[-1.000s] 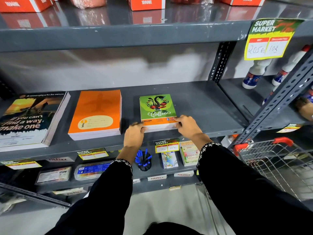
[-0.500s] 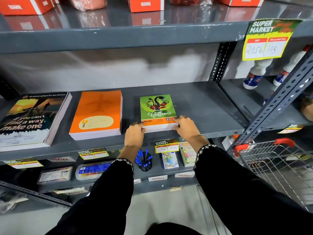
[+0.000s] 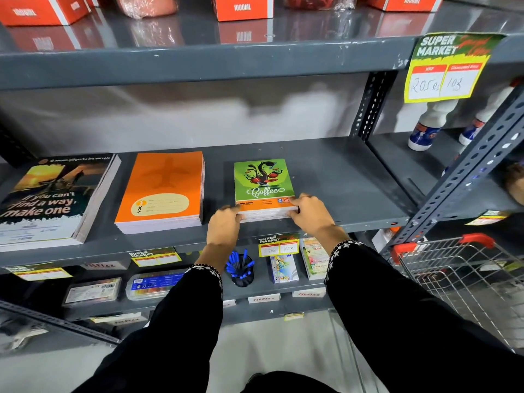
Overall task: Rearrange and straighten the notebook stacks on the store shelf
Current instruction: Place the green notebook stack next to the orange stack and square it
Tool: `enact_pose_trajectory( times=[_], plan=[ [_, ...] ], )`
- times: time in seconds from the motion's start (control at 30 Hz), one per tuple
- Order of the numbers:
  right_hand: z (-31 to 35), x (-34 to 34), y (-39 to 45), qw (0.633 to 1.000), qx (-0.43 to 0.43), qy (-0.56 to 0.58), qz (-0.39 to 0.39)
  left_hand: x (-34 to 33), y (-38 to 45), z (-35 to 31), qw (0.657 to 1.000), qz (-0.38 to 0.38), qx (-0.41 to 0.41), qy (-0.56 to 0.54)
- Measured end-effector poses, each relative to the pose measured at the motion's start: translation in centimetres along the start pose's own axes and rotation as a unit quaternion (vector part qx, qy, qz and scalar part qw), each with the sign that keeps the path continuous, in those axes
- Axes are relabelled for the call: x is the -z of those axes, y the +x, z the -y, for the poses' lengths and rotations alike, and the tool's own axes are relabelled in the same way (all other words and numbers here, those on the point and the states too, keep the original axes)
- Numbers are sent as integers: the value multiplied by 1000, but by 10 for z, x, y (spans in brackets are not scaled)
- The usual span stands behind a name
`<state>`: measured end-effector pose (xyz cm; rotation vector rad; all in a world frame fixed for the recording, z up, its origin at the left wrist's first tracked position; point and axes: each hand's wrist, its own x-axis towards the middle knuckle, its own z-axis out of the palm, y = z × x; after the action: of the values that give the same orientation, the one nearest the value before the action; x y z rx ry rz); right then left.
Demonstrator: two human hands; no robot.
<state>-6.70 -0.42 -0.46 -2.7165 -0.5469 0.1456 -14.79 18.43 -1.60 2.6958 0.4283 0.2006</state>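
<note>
Three notebook stacks lie on the grey shelf (image 3: 340, 177). A small green stack with "Coffee" on its cover (image 3: 262, 180) sits in the middle. My left hand (image 3: 225, 224) grips its near left corner and my right hand (image 3: 310, 212) grips its near right corner, fingers curled on the stack's front edge. An orange stack (image 3: 164, 191) lies just left of it, a little apart. A large dark stack reading "If you can't find a way, make one" (image 3: 54, 199) lies at the far left, slightly turned.
The shelf right of the green stack is bare up to a perforated upright (image 3: 371, 106). Orange boxes (image 3: 242, 7) stand on the shelf above. A cup of blue pens (image 3: 241, 268) and small packs sit below. A wire cart with red handle (image 3: 465, 273) is at the right.
Both hands stay on the green stack's near corners; the stack has barely shifted. The view has nudged slightly.
</note>
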Motion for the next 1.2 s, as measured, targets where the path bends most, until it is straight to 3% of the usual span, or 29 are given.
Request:
enact_pose_trajectory(
  times=[0.47,0.73,0.97,1.2],
  plan=[
    [-2,1,3,999,-21,27,5,3,6,0,984,49,-51,165],
    [8,5,-10,999,-29,-15,-21,11,-3,6,993,16,-41,109],
    [88,-12,-7,994,69,-52,-70,51,-8,61,995,-44,-69,48],
    [184,-54,-11,997,61,-7,-41,105,-25,169,998,-63,-19,22]
  ],
)
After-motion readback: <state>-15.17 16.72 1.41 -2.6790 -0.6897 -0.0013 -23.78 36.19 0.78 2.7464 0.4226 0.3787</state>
